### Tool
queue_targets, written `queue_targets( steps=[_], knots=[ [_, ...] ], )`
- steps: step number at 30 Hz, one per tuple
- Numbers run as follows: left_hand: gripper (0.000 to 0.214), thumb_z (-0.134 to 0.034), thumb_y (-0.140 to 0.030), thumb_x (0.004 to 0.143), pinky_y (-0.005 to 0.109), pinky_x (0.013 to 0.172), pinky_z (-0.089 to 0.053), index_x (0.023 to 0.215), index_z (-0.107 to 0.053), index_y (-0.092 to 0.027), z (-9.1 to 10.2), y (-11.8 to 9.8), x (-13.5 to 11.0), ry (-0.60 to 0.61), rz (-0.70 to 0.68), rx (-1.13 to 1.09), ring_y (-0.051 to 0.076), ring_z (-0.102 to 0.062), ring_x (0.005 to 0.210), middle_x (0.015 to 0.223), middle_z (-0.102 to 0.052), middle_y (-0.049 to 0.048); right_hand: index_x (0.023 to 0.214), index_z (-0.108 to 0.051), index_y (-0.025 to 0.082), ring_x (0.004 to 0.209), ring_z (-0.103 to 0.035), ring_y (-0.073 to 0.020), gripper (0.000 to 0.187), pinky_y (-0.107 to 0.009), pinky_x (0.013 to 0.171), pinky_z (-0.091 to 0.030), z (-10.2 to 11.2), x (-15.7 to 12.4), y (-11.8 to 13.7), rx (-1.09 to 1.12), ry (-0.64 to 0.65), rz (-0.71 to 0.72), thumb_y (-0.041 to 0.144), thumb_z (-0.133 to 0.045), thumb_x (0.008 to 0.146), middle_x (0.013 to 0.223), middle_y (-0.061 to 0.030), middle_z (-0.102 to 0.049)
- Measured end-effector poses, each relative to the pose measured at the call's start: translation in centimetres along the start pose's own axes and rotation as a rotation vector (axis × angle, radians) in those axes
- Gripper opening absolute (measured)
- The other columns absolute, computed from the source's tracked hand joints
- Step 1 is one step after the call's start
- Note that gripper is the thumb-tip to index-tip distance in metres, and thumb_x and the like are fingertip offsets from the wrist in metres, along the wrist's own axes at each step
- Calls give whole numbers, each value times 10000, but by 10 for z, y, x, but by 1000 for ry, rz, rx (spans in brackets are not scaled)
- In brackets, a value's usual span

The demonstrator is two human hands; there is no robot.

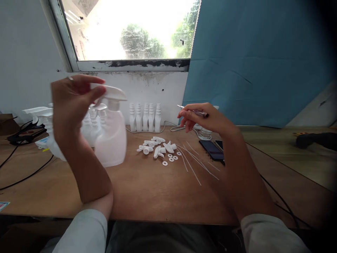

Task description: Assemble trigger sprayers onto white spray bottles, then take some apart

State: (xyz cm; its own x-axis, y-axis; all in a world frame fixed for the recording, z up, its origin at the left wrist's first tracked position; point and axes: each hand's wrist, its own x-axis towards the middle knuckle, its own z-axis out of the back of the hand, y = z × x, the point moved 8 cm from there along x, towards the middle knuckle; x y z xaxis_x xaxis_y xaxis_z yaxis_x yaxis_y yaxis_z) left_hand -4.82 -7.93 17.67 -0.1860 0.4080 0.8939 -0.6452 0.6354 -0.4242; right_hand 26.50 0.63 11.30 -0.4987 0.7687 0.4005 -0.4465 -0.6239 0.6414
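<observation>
My left hand (79,95) is closed on the white trigger head of a translucent spray bottle (112,137), thumb and fingers pinching its rear. The bottle is upright; I cannot tell whether its base touches the table. To the right, my right hand (200,116) is raised above the table, its fingers curled round a slim pen (197,112) with a pale tip pointing left and a dark end. Between the hands lie several white trigger spray heads (158,152), small white washers (165,163) and thin white tubes (193,172).
Several white bottles (145,119) stand in a row against the wall. More bottles, some with a spray head (39,111), are partly hidden behind my left arm. Phones (212,150) and a coiled white cable (204,134) lie near my right forearm. Black cables (31,182) cross the table's left side.
</observation>
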Motion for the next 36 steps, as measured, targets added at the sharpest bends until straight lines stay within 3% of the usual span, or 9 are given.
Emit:
queue_targets(
  steps=[3,6,10,16,20,22,25,32,36],
  knots=[
    [226,-682,-342,817,280,578,-506,996,-723,-212,-55,-21,-6,210,-98,-163,96,-549,595,722,-651,-8,948,-642,187,544,-561,-98,420,-256,521,-474,-3,0,15,62,-99,82,593,-624,838,737,-30,-660],
    [247,-586,-369,893,294,636,-544,1063,-686,-220,-103,-39,-18,360,-191,-117,129,-623,751,894,-682,21,956,-637,226,547,-476,-89,405,-245,495,-399,-11,0,26,41,-109,132,581,-703,773,669,16,-566],
    [308,-475,-396,962,308,700,-556,1202,-610,-258,-140,-57,-34,455,-304,-29,175,-631,967,1085,-659,33,771,-583,207,576,-416,-80,416,-234,502,-355,-7,-2,34,4,-230,215,563,-781,689,652,33,-446],
    [489,-431,-499,974,286,779,-539,1426,-367,-325,-152,-63,-41,505,-324,-2,197,-614,1116,1243,-612,31,703,-568,206,503,-448,-90,377,-250,448,-344,-4,-6,30,35,-218,112,524,-768,725,580,24,-468],
    [752,-540,-580,895,290,794,-531,1506,-196,-309,-164,-47,-43,650,-301,18,207,-614,1095,1329,-567,80,712,-562,224,491,-507,-123,368,-284,437,-403,14,-10,29,161,-433,170,522,-778,715,590,12,-512],
    [858,-618,-609,824,309,798,-530,1510,-219,-280,-174,-36,-48,798,-304,66,229,-613,1079,1321,-577,93,744,-574,237,494,-526,-136,336,-310,451,-442,26,-13,23,262,-565,202,503,-779,728,617,9,-533],
    [728,-639,-609,797,335,803,-519,1396,-453,-240,-179,-24,-51,911,-282,154,259,-605,1063,1224,-639,75,804,-610,247,524,-552,-150,278,-338,499,-490,38,-15,14,375,-669,192,469,-770,757,648,2,-558],
    [504,-700,-408,811,409,934,-461,1274,-583,-245,-159,-30,-36,636,-364,311,260,-582,1078,1225,-624,53,911,-636,238,718,-624,-181,344,-330,564,-568,46,-18,17,294,-650,213,371,-844,671,839,-25,-621],
    [445,-687,-345,829,487,1024,-399,1258,-589,-276,-154,-32,-30,521,-446,343,295,-523,1179,1279,-564,68,883,-639,221,616,-594,-173,338,-346,567,-526,45,-18,15,115,-582,175,351,-851,655,717,-18,-610]
  ],
)
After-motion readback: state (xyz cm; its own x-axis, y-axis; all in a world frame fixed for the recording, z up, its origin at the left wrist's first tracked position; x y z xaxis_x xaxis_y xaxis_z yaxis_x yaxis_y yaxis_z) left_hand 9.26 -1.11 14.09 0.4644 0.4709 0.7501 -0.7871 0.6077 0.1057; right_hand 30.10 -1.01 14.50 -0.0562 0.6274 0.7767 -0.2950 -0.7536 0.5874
